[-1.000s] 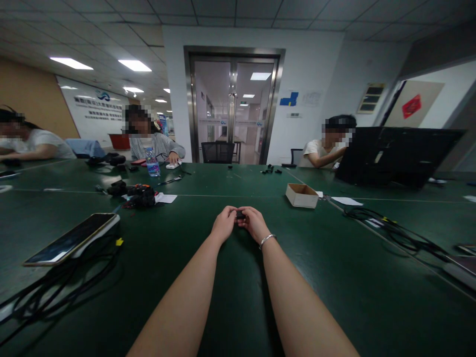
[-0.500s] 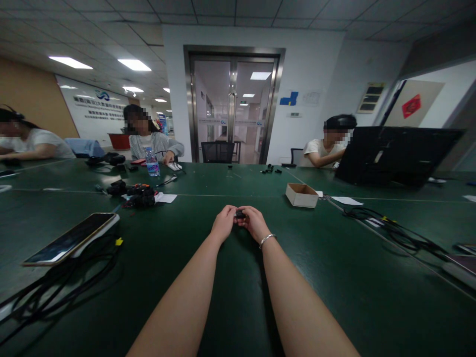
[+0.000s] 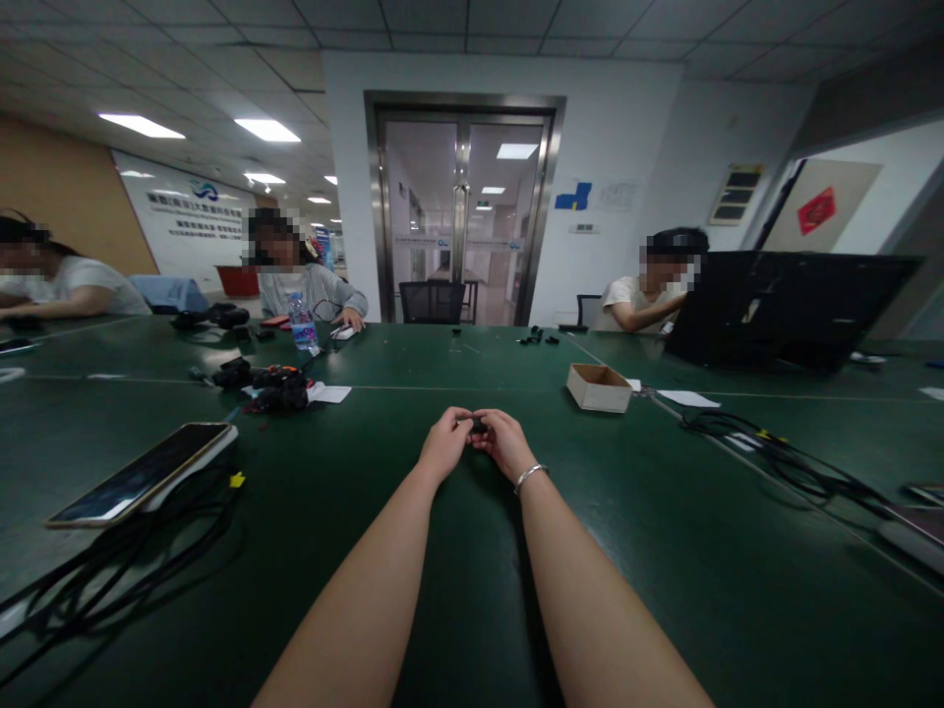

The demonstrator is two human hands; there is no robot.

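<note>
My left hand [image 3: 444,444] and my right hand [image 3: 505,442] meet above the green table [image 3: 472,590], both pinched on a small black part [image 3: 478,426] held between their fingertips. The fingers of both hands are curled round it, so most of the part is hidden. A thin silver bracelet [image 3: 529,475] sits on my right wrist. Both forearms stretch forward from the lower edge of the view.
A phone [image 3: 140,474] on a white block and black cables [image 3: 110,570] lie at the left. A small open cardboard box [image 3: 598,386] stands ahead right, with more cables [image 3: 789,462] and a black laptop [image 3: 782,307]. Black parts [image 3: 272,388] are piled ahead left. Other people sit at the far side.
My hands stay in place on the small black part, with only slight finger shifts. The person opposite left has moved a hand on the table.
</note>
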